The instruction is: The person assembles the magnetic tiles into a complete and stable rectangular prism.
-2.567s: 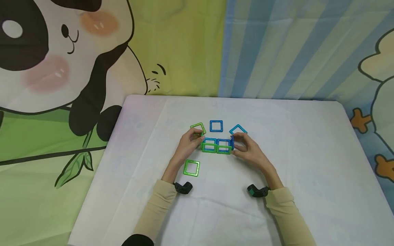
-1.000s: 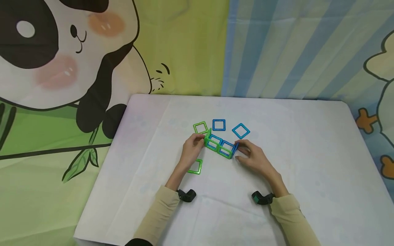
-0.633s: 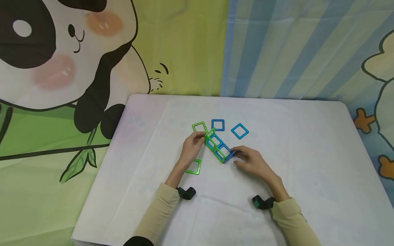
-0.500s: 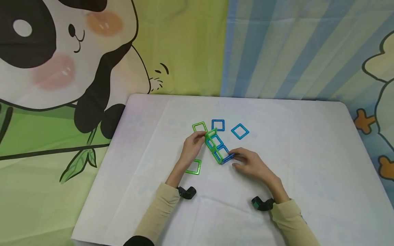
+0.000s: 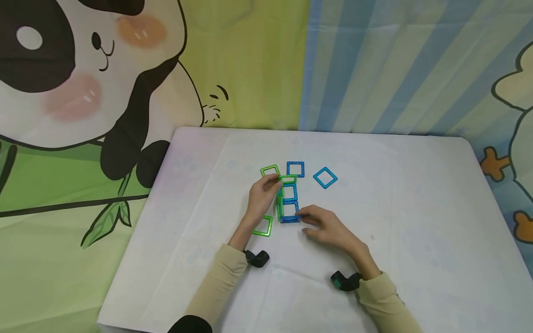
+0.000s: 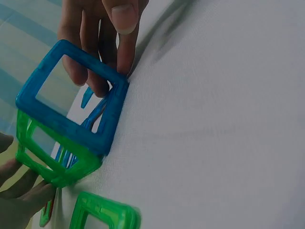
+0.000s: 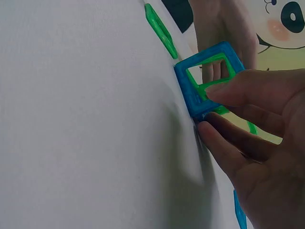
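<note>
Green and blue square magnetic tiles are joined into an open box, which lies lengthwise away from me in the head view. Its base is two blue tiles (image 5: 290,201). Green tiles (image 5: 279,210) stand along the left side, another green tile (image 5: 288,176) closes the far end, and a blue tile (image 5: 290,219) the near end. My left hand (image 5: 261,196) grips the box at its far left corner. My right hand (image 5: 326,225) holds the near right corner; in the right wrist view its thumb (image 7: 233,90) overlaps the near blue tile (image 7: 183,86).
Beyond the box lie a loose green tile (image 5: 269,167), a blue tile (image 5: 295,163) and another blue tile (image 5: 331,172) turned cornerwise. One more green tile (image 5: 269,226) rests below my left hand. All lie on the white table (image 5: 416,208), with a printed curtain (image 5: 250,69) behind.
The box has turned clockwise, its right end swinging toward me and leftward. My right hand has moved left and nearer with it; my left hand has barely shifted.
</note>
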Demonstrator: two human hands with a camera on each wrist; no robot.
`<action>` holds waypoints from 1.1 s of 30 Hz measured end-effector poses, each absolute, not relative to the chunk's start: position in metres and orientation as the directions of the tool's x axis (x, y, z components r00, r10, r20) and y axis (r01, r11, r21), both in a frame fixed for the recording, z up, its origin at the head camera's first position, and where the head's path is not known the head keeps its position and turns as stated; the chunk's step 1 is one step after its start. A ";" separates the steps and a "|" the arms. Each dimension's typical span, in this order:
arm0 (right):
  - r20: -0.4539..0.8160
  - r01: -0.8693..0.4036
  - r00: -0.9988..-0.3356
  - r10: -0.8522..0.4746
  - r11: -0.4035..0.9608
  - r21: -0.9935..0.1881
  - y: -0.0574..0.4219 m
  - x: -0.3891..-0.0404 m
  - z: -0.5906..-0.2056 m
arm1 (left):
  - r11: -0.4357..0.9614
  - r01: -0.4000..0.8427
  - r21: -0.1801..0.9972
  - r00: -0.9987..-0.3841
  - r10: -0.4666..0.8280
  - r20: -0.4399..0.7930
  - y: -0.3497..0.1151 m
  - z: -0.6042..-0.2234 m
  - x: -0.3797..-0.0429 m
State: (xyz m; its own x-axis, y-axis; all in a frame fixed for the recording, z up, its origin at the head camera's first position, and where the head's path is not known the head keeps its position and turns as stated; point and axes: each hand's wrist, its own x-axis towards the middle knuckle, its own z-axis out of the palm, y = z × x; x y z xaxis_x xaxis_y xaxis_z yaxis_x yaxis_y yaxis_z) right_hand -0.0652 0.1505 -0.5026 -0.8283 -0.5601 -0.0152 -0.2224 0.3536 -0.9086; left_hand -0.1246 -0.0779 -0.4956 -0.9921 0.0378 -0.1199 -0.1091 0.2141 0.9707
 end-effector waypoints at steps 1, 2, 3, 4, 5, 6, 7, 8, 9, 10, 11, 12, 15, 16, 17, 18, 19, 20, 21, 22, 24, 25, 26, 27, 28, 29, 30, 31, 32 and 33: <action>-0.011 -0.226 -0.827 -0.562 0.351 -0.909 0.149 -0.065 -0.502 | 0.211 -0.109 0.971 -0.993 0.021 -0.116 -0.077 -0.496 -0.125; -0.007 -0.231 -0.825 -0.565 0.348 -0.908 0.148 -0.065 -0.502 | 0.205 -0.111 0.972 -0.994 0.002 -0.113 -0.075 -0.496 -0.126; -0.002 -0.234 -0.824 -0.567 0.343 -0.910 0.147 -0.065 -0.501 | 0.202 -0.113 0.973 -0.994 -0.019 -0.112 -0.074 -0.497 -0.127; 0.002 -0.237 -0.823 -0.568 0.340 -0.910 0.146 -0.065 -0.501 | 0.200 -0.116 0.973 -0.993 -0.039 -0.111 -0.073 -0.497 -0.128; 0.005 -0.239 -0.822 -0.569 0.337 -0.911 0.146 -0.065 -0.500 | 0.200 -0.122 0.972 -0.992 -0.060 -0.112 -0.072 -0.496 -0.129; 0.010 -0.246 -0.822 -0.569 0.339 -0.908 0.145 -0.065 -0.500 | 0.201 -0.127 0.971 -0.990 -0.080 -0.113 -0.070 -0.496 -0.129; 0.012 -0.250 -0.823 -0.569 0.342 -0.906 0.145 -0.065 -0.500 | 0.203 -0.132 0.970 -0.989 -0.097 -0.114 -0.069 -0.496 -0.130; 0.014 -0.257 -0.824 -0.566 0.352 -0.900 0.145 -0.065 -0.499 | 0.203 -0.133 0.970 -0.988 -0.110 -0.113 -0.068 -0.495 -0.130; 0.014 -0.260 -0.828 -0.561 0.361 -0.895 0.145 -0.066 -0.498 | 0.207 -0.135 0.969 -0.986 -0.123 -0.112 -0.067 -0.495 -0.130; 0.016 -0.268 -0.832 -0.554 0.376 -0.887 0.146 -0.066 -0.498 | 0.208 -0.137 0.969 -0.985 -0.133 -0.111 -0.067 -0.495 -0.131; 0.018 -0.273 -0.840 -0.542 0.392 -0.879 0.146 -0.067 -0.498 | 0.209 -0.140 0.968 -0.983 -0.143 -0.112 -0.066 -0.495 -0.131; 0.022 -0.278 -0.850 -0.527 0.413 -0.867 0.147 -0.068 -0.497 | 0.209 -0.143 0.967 -0.982 -0.150 -0.113 -0.066 -0.495 -0.131; 0.039 -0.280 -0.884 -0.466 0.460 -0.843 0.149 -0.073 -0.495 | 0.202 -0.165 0.965 -0.978 -0.163 -0.133 -0.066 -0.494 -0.131; 0.046 -0.280 -0.895 -0.445 0.476 -0.834 0.150 -0.075 -0.493 | 0.197 -0.172 0.965 -0.976 -0.165 -0.140 -0.066 -0.495 -0.131; 0.056 -0.282 -0.903 -0.425 0.491 -0.824 0.151 -0.077 -0.492 | 0.191 -0.178 0.965 -0.975 -0.165 -0.148 -0.067 -0.495 -0.131; 0.069 -0.289 -0.909 -0.411 0.501 -0.816 0.152 -0.080 -0.491 | 0.186 -0.185 0.965 -0.974 -0.163 -0.155 -0.068 -0.495 -0.132; 0.081 -0.296 -0.913 -0.399 0.512 -0.806 0.154 -0.083 -0.490 | 0.180 -0.194 0.964 -0.973 -0.163 -0.165 -0.068 -0.495 -0.132; 0.093 -0.304 -0.916 -0.390 0.523 -0.796 0.155 -0.086 -0.489 | 0.173 -0.200 0.964 -0.972 -0.162 -0.172 -0.069 -0.496 -0.132; 0.102 -0.309 -0.919 -0.380 0.534 -0.787 0.156 -0.089 -0.488 | 0.166 -0.205 0.965 -0.971 -0.161 -0.179 -0.069 -0.496 -0.132; 0.109 -0.312 -0.922 -0.372 0.545 -0.778 0.158 -0.091 -0.487 | 0.160 -0.209 0.965 -0.970 -0.158 -0.184 -0.070 -0.496 -0.132; 0.117 -0.309 -0.929 -0.350 0.563 -0.766 0.161 -0.097 -0.486 | 0.152 -0.220 0.964 -0.968 -0.157 -0.197 -0.070 -0.496 -0.132; 0.116 -0.299 -0.935 -0.335 0.572 -0.763 0.163 -0.100 -0.486 | 0.148 -0.225 0.963 -0.967 -0.156 -0.202 -0.071 -0.496 -0.132; 0.114 -0.288 -0.941 -0.318 0.580 -0.762 0.164 -0.103 -0.485 | 0.149 -0.229 0.962 -0.966 -0.155 -0.206 -0.071 -0.496 -0.132; 0.116 -0.280 -0.946 -0.301 0.587 -0.760 0.165 -0.106 -0.485 | 0.151 -0.234 0.960 -0.965 -0.155 -0.211 -0.071 -0.496 -0.132; 0.118 -0.272 -0.951 -0.285 0.592 -0.758 0.167 -0.109 -0.485 | 0.152 -0.238 0.959 -0.965 -0.154 -0.215 -0.071 -0.497 -0.132; 0.124 -0.266 -0.955 -0.268 0.596 -0.758 0.168 -0.112 -0.484 | 0.151 -0.241 0.959 -0.964 -0.153 -0.218 -0.071 -0.497 -0.132; 0.135 -0.264 -0.958 -0.252 0.602 -0.753 0.169 -0.115 -0.484 | 0.152 -0.243 0.958 -0.963 -0.152 -0.221 -0.071 -0.497 -0.132; 0.148 -0.268 -0.960 -0.240 0.611 -0.745 0.170 -0.118 -0.484 | 0.153 -0.245 0.957 -0.963 -0.151 -0.222 -0.072 -0.498 -0.132; 0.163 -0.272 -0.960 -0.228 0.625 -0.732 0.171 -0.120 -0.485 | 0.152 -0.246 0.957 -0.963 -0.150 -0.224 -0.072 -0.498 -0.132; 0.177 -0.278 -0.960 -0.218 0.639 -0.718 0.172 -0.123 -0.485 | 0.151 -0.246 0.957 -0.963 -0.147 -0.224 -0.072 -0.498 -0.132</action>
